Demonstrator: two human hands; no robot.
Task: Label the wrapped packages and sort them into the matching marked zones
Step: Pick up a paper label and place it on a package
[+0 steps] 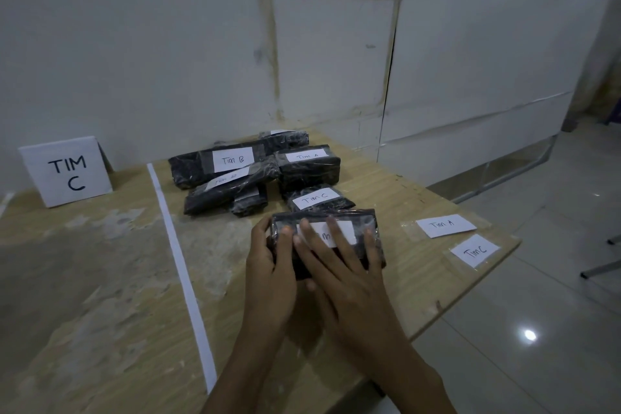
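Note:
A black wrapped package (364, 225) lies on the wooden table in front of me, with a white label (346, 232) on its top. My left hand (272, 265) grips its left end. My right hand (339, 265) lies flat across the top, fingers spread over the label, hiding most of its writing. Behind it sits a package labelled "Tim C" (319, 200). Further back are packages labelled "Tim B" (232, 160) and "Tim A" (307, 158), in a pile with several more. Two loose labels lie at the right: "Tim A" (445, 224) and "Tim C" (475, 250).
A folded white sign reading "TIM C" (67, 171) stands at the back left. A white tape strip (181, 272) runs front to back across the table (100, 296). The table's right edge (470, 292) drops to a tiled floor. A wall stands close behind.

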